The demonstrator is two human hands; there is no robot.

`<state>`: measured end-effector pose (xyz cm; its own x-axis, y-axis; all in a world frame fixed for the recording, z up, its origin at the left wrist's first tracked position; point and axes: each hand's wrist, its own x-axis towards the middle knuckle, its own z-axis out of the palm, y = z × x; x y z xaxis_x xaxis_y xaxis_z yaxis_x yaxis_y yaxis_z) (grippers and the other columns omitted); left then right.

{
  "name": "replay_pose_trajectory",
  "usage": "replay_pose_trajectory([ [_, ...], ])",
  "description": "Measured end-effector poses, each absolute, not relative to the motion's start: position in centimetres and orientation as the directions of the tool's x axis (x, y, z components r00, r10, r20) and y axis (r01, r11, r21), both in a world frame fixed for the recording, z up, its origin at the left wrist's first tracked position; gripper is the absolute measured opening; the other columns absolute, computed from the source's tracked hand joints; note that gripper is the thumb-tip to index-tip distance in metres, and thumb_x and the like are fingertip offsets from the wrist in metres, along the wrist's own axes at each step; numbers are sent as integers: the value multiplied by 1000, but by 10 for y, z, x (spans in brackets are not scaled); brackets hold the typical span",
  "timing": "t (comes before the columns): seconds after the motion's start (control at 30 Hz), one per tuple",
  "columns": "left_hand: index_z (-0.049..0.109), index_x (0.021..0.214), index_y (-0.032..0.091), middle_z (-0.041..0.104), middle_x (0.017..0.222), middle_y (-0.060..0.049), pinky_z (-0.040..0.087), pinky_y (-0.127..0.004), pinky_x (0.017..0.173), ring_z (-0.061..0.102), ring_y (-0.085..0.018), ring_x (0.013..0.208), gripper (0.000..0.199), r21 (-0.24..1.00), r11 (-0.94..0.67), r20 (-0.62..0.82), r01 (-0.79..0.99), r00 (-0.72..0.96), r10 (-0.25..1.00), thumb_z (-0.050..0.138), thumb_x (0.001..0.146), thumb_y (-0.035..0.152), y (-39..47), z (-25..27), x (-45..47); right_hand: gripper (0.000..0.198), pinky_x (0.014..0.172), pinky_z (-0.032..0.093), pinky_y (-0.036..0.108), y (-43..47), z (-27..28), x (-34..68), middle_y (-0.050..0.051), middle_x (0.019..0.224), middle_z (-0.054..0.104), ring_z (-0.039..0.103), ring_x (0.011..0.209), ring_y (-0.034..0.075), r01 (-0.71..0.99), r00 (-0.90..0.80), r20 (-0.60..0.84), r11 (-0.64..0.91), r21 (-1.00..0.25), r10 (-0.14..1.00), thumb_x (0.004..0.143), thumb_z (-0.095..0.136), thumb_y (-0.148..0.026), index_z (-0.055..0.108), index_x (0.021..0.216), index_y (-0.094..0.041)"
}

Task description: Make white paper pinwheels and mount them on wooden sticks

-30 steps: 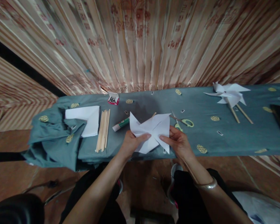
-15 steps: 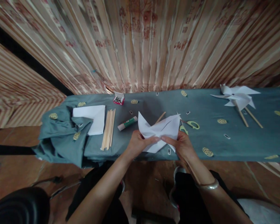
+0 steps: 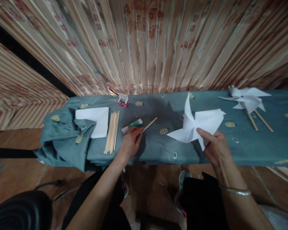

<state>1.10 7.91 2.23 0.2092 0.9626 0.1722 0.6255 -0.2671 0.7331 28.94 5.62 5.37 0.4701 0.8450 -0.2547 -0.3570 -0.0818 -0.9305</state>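
Note:
A white paper pinwheel (image 3: 190,126) is pinched at its centre by my right hand (image 3: 216,143), its blades curled outward above the cloth. My left hand (image 3: 132,142) is closed on the near end of a thin wooden stick (image 3: 149,125), which points up and to the right. Just behind the left fingers lies a green and white glue stick (image 3: 134,124). The scissors are hidden behind the pinwheel, except perhaps for a thin tip at its left.
A bundle of wooden sticks (image 3: 112,132) lies left, beside white paper sheets (image 3: 102,123). Behind stands a small red box of pins (image 3: 123,101). Pinwheels on sticks (image 3: 248,97) rest at the right on the blue-green cloth (image 3: 158,150). A pleated curtain (image 3: 144,48) hangs behind.
My hands have parted. The right hand has carried the pinwheel rightward, over the scissors. My left hand has let go of the paper and taken hold of the stick that lay behind it.

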Motion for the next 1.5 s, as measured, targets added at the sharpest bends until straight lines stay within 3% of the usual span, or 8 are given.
replay_pose_trajectory([
  [0.13,67,113,16,66,116,-12,49,-42,98,62,-23,109,32,669,-322,220,670,236,947,51,85,14,79,24,12,32,73,60,33,55,54,290,3,77,78,73,71,22,-351,465,-264,-98,-931,845,51,85,-21,74,80,-19],
  [0.23,69,109,16,66,119,-13,43,-45,105,57,-25,118,27,746,-326,247,581,213,945,54,88,25,75,33,20,30,76,59,32,55,53,284,2,77,77,73,76,21,-338,419,-262,-119,-934,869,52,85,-21,72,79,-20],
  [0.4,67,114,16,65,124,-12,47,-43,98,60,-27,113,46,991,-13,-10,131,173,985,68,78,46,68,47,39,30,83,58,35,54,49,266,2,85,78,73,80,21,-333,319,-232,-121,-935,919,53,85,-21,72,80,-20],
  [0.5,68,112,14,67,121,-13,45,-42,100,59,-28,115,52,990,133,-117,-57,221,968,76,70,44,65,50,48,32,82,58,36,52,47,256,1,86,78,72,79,21,-320,259,-233,-144,-936,937,55,85,-24,72,83,-20],
  [0.63,70,108,12,71,113,-12,46,-40,98,63,-28,108,53,959,228,-174,-168,288,942,79,66,41,62,50,55,32,81,57,37,51,47,247,1,86,77,71,79,21,-313,207,-251,-179,-933,946,54,86,-25,72,82,-21],
  [0.97,76,91,15,76,91,-6,52,-34,82,68,-20,82,39,914,339,-288,-221,234,929,84,58,34,53,48,55,37,73,58,38,45,41,232,2,85,78,71,70,21,-339,103,-318,-268,-902,942,52,87,-30,75,86,-22],
  [1.23,76,79,13,76,81,-6,55,-33,76,68,-18,72,36,922,317,-285,-221,163,944,86,53,36,53,43,58,36,71,57,35,41,42,226,3,87,78,70,69,21,-302,94,-313,-272,-914,945,52,87,-30,76,85,-20],
  [1.5,77,85,15,76,95,-9,53,-36,87,69,-25,91,32,988,76,-105,132,232,967,83,61,35,59,51,47,32,66,58,33,42,48,225,3,80,78,70,66,20,-302,115,-281,-236,-924,953,52,87,-29,76,81,-20],
])
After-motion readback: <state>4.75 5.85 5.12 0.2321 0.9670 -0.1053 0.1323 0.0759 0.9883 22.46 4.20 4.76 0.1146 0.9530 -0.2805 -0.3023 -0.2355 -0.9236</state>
